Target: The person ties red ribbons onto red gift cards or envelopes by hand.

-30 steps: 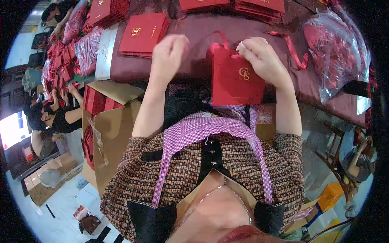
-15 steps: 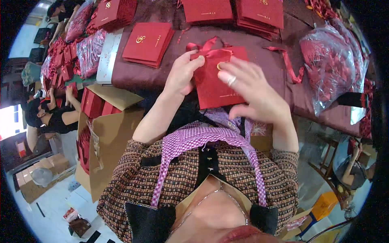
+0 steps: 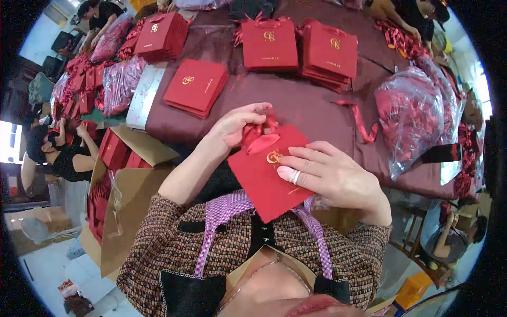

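A small red paper gift bag (image 3: 256, 182) with a gold emblem is tilted in front of my chest, above the table's near edge. My left hand (image 3: 235, 127) is closed on the red satin ribbon (image 3: 263, 143) at the bag's top. Across the bag's right side lie the fingers of my right hand (image 3: 343, 182), a ring on one of them. Its thumb is hidden, apparently behind the bag. Nearest on the table is a stack of flat red bags (image 3: 195, 87) to the left.
More red bag stacks stand at the back left (image 3: 162, 37), back middle (image 3: 270, 45) and back right (image 3: 330, 53). A loose ribbon (image 3: 364, 124) and a clear plastic sack of red ribbons (image 3: 409, 116) lie right. An open carton (image 3: 140, 198) holds red bags. Co-workers (image 3: 68, 153) sit around.
The bag has come down toward my chest and tilted. My left hand has shifted onto the ribbon, and my right hand has settled on the bag's side. The view has tipped up slightly.
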